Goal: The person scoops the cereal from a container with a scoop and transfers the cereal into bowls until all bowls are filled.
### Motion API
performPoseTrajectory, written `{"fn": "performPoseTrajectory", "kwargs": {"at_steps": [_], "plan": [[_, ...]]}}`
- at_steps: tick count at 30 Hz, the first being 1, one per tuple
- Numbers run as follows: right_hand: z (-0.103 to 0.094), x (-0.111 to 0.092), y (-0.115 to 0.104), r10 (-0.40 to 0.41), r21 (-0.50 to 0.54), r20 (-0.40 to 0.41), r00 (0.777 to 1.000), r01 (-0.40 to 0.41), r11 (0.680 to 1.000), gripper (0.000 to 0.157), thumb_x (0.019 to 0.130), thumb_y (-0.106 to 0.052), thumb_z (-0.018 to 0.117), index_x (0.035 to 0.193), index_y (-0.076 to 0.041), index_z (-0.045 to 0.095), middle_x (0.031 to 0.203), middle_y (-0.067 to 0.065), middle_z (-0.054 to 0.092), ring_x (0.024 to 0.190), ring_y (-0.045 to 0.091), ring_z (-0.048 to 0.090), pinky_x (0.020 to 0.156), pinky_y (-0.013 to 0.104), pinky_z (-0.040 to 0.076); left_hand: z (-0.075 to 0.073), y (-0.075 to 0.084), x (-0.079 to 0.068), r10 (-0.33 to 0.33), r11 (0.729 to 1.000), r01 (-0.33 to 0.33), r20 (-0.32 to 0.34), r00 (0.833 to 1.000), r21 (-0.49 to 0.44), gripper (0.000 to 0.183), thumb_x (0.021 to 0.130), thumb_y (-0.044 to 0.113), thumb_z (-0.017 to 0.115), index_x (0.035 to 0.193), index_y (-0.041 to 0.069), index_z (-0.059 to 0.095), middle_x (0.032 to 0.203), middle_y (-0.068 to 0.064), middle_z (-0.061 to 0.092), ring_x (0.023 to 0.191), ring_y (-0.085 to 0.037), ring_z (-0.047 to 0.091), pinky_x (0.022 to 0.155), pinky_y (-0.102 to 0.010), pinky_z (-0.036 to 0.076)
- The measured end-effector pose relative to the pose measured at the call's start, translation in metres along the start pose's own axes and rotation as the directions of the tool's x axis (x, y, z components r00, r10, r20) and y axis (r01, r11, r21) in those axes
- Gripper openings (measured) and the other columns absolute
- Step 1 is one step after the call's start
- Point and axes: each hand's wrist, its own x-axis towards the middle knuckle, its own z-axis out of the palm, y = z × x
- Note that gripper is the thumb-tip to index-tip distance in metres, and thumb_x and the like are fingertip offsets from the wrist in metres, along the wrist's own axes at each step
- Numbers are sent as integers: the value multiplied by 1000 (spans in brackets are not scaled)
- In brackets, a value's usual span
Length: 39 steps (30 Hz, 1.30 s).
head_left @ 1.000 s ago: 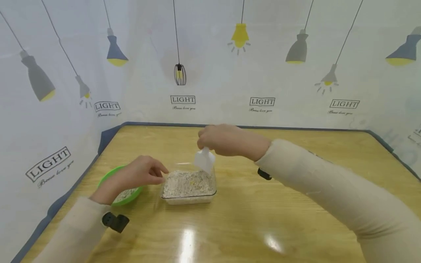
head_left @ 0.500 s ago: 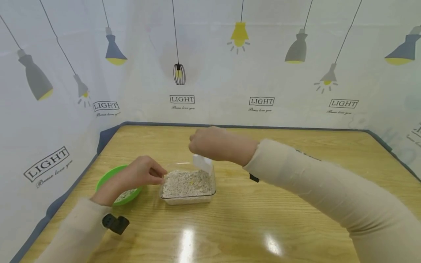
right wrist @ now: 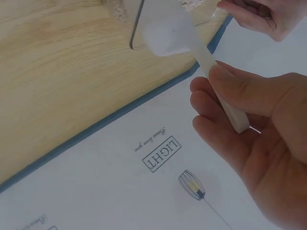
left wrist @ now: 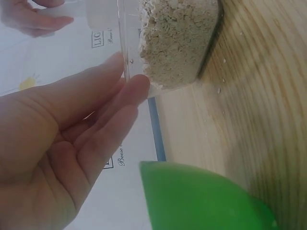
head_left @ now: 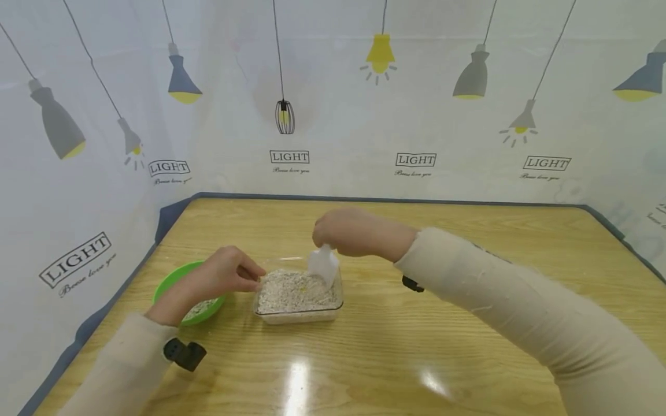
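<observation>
A clear rectangular container (head_left: 299, 316) full of pale oat flakes (head_left: 291, 293) stands on the table. My left hand (head_left: 224, 274) pinches its left rim, thumb (left wrist: 96, 81) on one side and fingertips on the other. From the right, my right hand (head_left: 351, 231) grips a white scoop (head_left: 324, 266) by its handle (right wrist: 208, 62), the thumb pressed along it. The scoop points down, its lower edge at the flakes near the container's back right corner. Beneath my left forearm sits a green bowl (head_left: 212, 311) with more flakes in it, partly hidden.
The wooden table (head_left: 416, 323) ends at a blue edging at the back, against a printed fabric wall (head_left: 354, 127). A few loose flakes (left wrist: 219, 90) lie on the wood beside the container. The bowl is close to the container's left side.
The scoop first went left and tilted over the container, then came back right and lower, upright against the flakes. My left hand has stayed at the rim.
</observation>
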Motion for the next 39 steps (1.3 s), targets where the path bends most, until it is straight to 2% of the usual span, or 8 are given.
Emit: {"fn": "performPoseTrajectory", "kwargs": {"at_steps": [2,5,10,14,24,29,36,39], "plan": [[6,-2,5,-11,30,-28,1000,11,999,19,76,6,71,92,-4,68,93,6,65,88,20,61,79,27,51,0,0,0,-4,1000,4,-3,1000,3,26,81,7,71,102,-8,68,95,-16,68,79,-18,67,67,-29,55],[11,-4,11,-18,77,-54,998,22,997,19,78,5,69,95,-3,68,95,7,65,91,23,61,83,29,50,1,1,0,-13,1000,13,-4,1000,4,26,81,7,71,103,-8,68,96,-17,68,80,-19,67,68,-30,55],[15,-5,15,29,161,-17,999,-26,987,19,82,3,67,100,-2,68,99,8,66,95,23,61,87,31,48,1,2,-2,-19,1000,19,-11,1000,2,26,82,7,71,103,-8,68,97,-17,68,81,-20,67,68,-30,55],[18,-6,18,80,221,24,996,-84,972,20,84,1,66,103,-3,68,102,8,67,96,23,61,87,31,49,1,2,-2,-19,1000,19,-15,1000,-3,26,82,7,71,103,-8,68,97,-17,68,81,-20,67,68,-29,55],[33,-12,22,114,326,14,993,-112,939,16,83,2,66,98,-3,70,95,6,68,88,20,62,80,28,51,2,1,-2,-30,999,29,-25,999,-26,25,81,6,71,102,-8,68,95,-16,68,80,-20,67,68,-29,55],[41,-14,22,92,370,-27,995,-76,926,16,82,1,67,97,-3,70,93,5,67,85,19,62,78,27,51,2,1,-3,-43,999,42,-29,999,-27,25,81,6,71,101,-7,69,94,-16,69,80,-20,67,67,-29,55],[51,-11,19,43,381,-103,994,0,925,14,83,1,67,97,-2,69,92,6,68,85,18,63,77,27,51,3,0,-2,-45,999,45,-34,998,-26,25,81,6,71,102,-7,68,92,-14,69,80,-20,67,67,-30,55],[56,-10,18,50,393,-117,992,0,920,15,83,2,67,98,-1,69,93,6,68,85,18,63,78,27,51,3,-1,-2,-43,999,42,-35,998,-24,25,81,6,71,102,-7,68,92,-14,69,80,-20,67,67,-29,55]]}}
